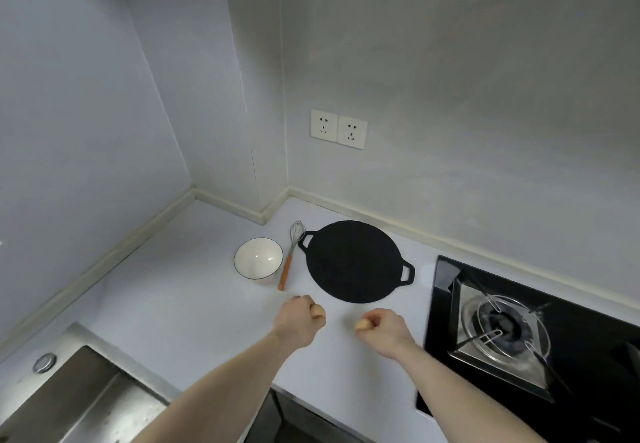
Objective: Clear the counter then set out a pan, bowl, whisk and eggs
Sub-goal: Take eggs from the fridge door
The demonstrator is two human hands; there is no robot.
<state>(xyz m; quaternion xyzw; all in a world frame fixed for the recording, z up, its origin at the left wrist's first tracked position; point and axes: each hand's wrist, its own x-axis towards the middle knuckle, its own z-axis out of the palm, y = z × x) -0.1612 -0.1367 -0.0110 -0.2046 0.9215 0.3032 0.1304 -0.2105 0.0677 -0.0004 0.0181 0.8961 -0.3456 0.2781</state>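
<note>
We see a home kitchen: a white surface [194, 304] runs between a steel sink [79, 397] and a gas hob [512, 335], with twin wall sockets [338, 129] on the plain grey wall above.
</note>
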